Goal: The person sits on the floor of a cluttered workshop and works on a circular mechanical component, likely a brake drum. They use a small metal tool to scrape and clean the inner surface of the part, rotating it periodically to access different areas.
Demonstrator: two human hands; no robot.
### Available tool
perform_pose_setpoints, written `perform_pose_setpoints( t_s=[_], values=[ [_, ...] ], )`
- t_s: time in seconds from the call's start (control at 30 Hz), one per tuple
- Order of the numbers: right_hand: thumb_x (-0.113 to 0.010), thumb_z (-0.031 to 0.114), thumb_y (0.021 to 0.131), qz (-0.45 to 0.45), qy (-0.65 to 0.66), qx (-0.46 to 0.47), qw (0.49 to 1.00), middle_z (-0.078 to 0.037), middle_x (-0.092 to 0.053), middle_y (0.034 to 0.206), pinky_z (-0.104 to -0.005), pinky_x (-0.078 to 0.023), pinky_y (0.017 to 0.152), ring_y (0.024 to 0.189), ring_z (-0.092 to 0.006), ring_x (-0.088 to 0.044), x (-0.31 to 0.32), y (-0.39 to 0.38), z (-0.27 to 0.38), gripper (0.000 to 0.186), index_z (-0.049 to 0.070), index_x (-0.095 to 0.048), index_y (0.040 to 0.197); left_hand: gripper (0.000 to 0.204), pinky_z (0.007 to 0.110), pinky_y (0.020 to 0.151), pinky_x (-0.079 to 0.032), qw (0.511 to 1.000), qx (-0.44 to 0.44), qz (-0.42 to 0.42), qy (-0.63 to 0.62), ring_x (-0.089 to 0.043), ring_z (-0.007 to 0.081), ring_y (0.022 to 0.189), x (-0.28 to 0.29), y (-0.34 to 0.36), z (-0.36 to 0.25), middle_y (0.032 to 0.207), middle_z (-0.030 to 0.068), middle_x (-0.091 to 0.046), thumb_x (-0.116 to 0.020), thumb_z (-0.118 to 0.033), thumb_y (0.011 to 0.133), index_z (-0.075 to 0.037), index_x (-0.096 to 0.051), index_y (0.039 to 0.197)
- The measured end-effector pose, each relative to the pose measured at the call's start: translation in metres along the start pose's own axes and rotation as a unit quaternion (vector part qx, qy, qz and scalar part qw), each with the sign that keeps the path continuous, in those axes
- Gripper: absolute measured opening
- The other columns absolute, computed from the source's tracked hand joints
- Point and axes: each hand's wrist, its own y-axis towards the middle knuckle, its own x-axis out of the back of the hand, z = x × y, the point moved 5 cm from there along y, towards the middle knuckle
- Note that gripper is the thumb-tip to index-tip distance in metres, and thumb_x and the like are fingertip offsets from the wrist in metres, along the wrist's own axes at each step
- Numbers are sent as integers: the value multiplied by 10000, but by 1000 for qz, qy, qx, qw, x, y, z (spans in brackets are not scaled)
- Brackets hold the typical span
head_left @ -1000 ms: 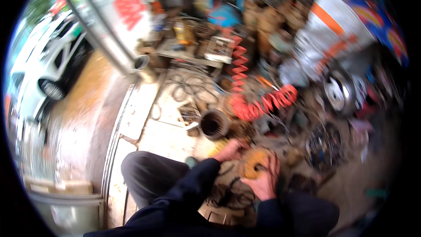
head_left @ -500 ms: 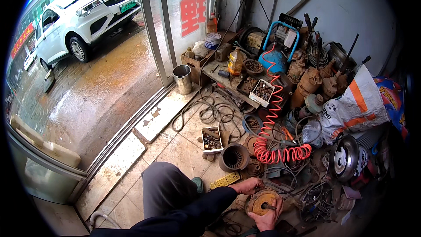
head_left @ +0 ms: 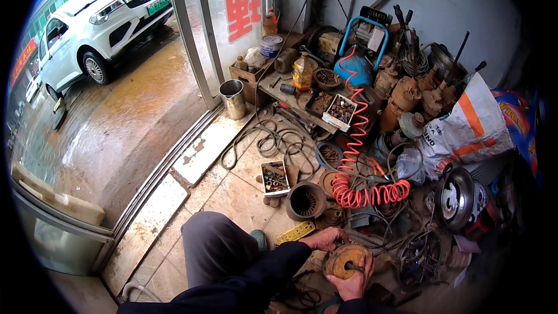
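Observation:
A round, rusty yellow metal part (head_left: 337, 261) with a short dark shaft at its middle is held low in front of me. My right hand (head_left: 354, 279) grips its near right side, thumb along the lower rim and fingers by the shaft. At the part's far rim is my left hand (head_left: 325, 239), its fingers curled inward; whether they pinch anything besides the rim is hidden. A yellow slotted block (head_left: 295, 232), like a power strip, lies just beyond my left wrist. Farther off stands a hollow rusty motor housing (head_left: 305, 202) with a ribbed inside.
A white box of bolts (head_left: 275, 178) sits on the tiles. A red coiled air hose (head_left: 372, 193) runs down from a blue compressor (head_left: 354, 70). Tangled wires (head_left: 419, 259) and a steel bowl (head_left: 457, 197) lie to the right. A steel bucket (head_left: 233, 100) stands near the doorway.
The whole view has shifted slightly. The round part has tilted a little in my hands, its shaft now showing higher beside my right fingers. Both hands stay at the part.

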Motion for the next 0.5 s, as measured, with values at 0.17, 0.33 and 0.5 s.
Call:
perform_pose_setpoints(
  t_s=[0.17,0.33,0.5],
  values=[
    [-966,389,501,14,8,-11,1000,-243,-257,1588,-549,-244,1200,1471,-466,-218,-1,4,-1,1245,12,-324,1499,287,380,802,-553,998,38,-12,50,-702,319,953,4,-3,5,990,147,-717,-690,40,762,-50,-732,1030],
    [-963,456,521,3,7,3,1000,-258,-246,1593,-591,-232,1190,1470,-477,-210,-2,4,0,1269,24,-292,1508,260,377,798,-553,997,-19,-17,77,-702,346,927,11,-2,-9,961,171,-716,-683,26,784,-44,-742,1027],
    [-960,464,550,24,14,-40,999,-248,-223,1607,-574,-230,1197,1478,-479,-171,-1,1,-7,1245,8,-310,1509,279,382,839,-557,997,45,22,52,-705,329,975,7,2,-15,1023,156,-722,-681,36,735,-35,-736,999]
  ],
)
